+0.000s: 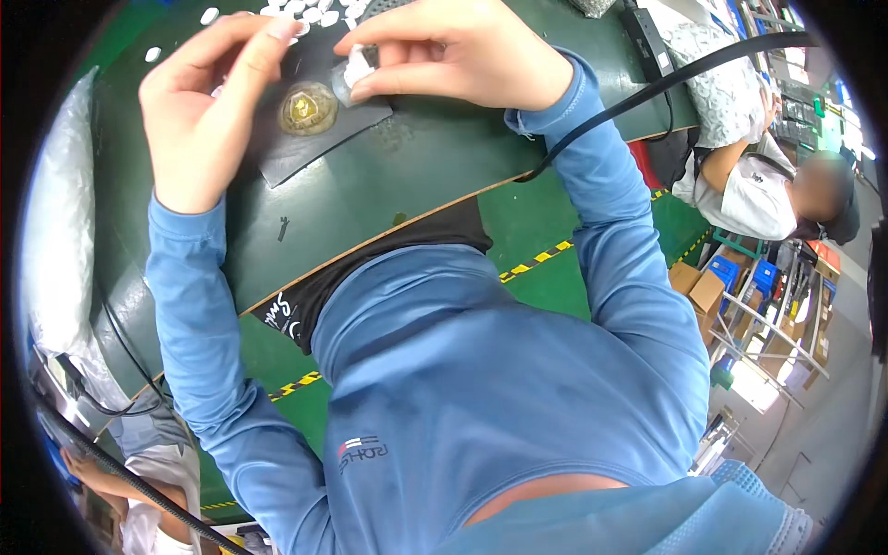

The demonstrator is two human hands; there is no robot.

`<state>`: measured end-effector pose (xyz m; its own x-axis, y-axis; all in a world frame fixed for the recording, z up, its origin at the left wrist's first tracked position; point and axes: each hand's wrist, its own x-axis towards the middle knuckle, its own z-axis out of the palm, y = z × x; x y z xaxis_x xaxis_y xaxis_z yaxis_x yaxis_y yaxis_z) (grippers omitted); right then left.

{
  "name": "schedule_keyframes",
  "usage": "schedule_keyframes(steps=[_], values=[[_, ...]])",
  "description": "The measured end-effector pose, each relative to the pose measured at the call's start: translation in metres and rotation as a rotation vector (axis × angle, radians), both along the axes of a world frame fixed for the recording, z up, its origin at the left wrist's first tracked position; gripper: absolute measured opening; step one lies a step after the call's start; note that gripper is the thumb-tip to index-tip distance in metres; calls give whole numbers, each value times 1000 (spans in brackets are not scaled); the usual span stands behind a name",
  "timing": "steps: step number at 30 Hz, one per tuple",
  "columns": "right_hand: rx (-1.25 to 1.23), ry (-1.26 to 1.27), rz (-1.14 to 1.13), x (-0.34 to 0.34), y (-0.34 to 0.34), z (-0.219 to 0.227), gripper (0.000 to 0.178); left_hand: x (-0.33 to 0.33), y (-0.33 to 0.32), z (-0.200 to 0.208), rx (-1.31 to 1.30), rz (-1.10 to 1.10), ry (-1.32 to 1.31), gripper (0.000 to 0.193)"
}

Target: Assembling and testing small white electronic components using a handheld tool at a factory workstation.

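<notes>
Above the green table, my right hand (435,51) pinches a small white piece (359,65) between thumb and fingers. Something clear or greyish hangs just below that piece; its kind is hard to make out. My left hand (203,106) is closed, thumb and forefinger pressed together near several loose white pieces (310,15). What its fingertips hold, if anything, is too small to name. Between the hands a round, yellowish, translucent dish-like object (308,108) sits on a dark flat mat (319,153).
Two single white pieces (154,55) lie left of the pile. A clear plastic bag (65,213) lines the left side. A black cable (666,83) crosses at right, near a black power strip (647,42). Other people (754,190) are at right and lower left.
</notes>
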<state>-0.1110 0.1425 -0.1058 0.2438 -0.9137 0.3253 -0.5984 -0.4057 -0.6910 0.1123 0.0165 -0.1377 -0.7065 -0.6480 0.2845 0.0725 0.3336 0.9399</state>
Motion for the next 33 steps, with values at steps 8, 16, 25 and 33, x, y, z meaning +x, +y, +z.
schedule_keyframes(steps=[8, 16, 25, 33], values=[[91, 97, 12, 3, -3, 3, 26, 10, -13, -14, -71, 65, -32, 21], [77, 449, -28, 20, -2, 19, 27, 8, -15, -20, -63, 79, -36, 20], [47, 414, -29, 17, -1, 16, 28, 8, -16, -21, -78, 72, -43, 20], [64, 647, -78, 15, -1, 16, 29, 9, -15, -23, -68, 85, -62, 20]])
